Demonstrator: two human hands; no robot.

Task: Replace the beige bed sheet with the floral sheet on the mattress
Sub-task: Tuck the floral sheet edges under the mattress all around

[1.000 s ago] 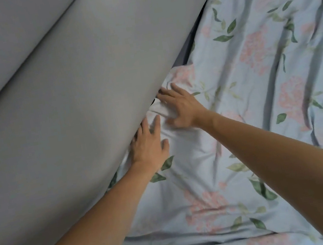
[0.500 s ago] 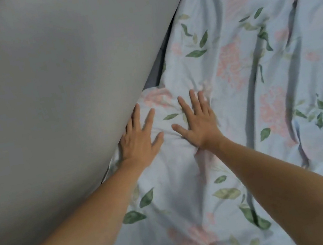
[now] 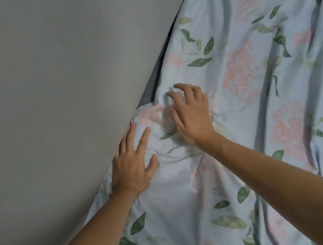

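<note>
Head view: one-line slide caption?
Left hand flat on the floral sheet beside the grey wall; right hand arched over a fold.

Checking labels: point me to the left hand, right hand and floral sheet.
left hand (image 3: 130,167), head view, back of the hand.
right hand (image 3: 192,115), head view, back of the hand.
floral sheet (image 3: 239,70), head view, pink flower print right of the hands.
</note>
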